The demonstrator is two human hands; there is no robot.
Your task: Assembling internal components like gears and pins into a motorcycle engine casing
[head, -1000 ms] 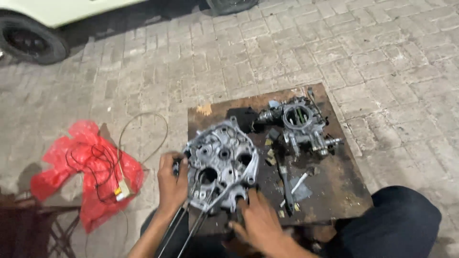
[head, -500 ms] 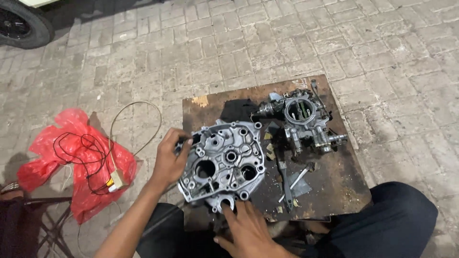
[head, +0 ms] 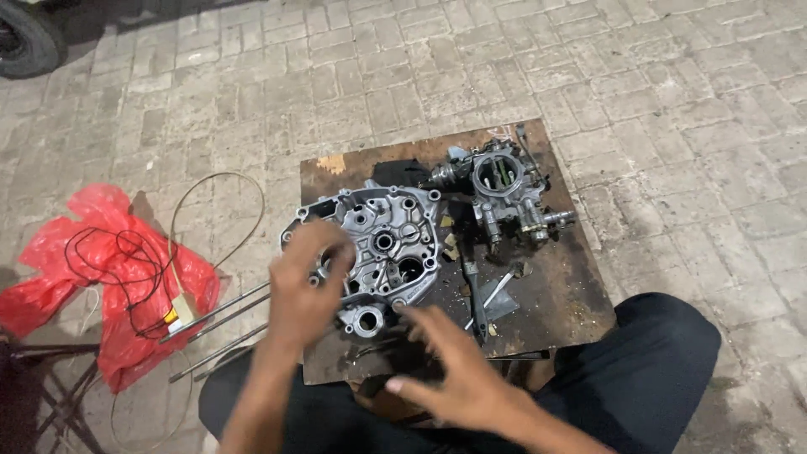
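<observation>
A: What are the hands doing?

B: The left hand (head: 307,282) sits loosely curled over the near-left edge of the grey cast-metal engine case half (head: 370,248), seemingly touching it, perhaps to steady it. The right hand (head: 450,366) hovers just in front, fingers spread wide, holding nothing.

A: And where does the case lie?

B: Flat, open face up, on a rusty brown metal plate (head: 555,294) that serves as the surface, so its bores are reachable. A smaller grey engine block (head: 500,193) stands beside it.

A: The surroundings?

B: Outdoors, on grey brick paving (head: 672,101); a red plastic bag (head: 118,277) with black wire lies left, thin steel rods (head: 218,324) nearby.
</observation>
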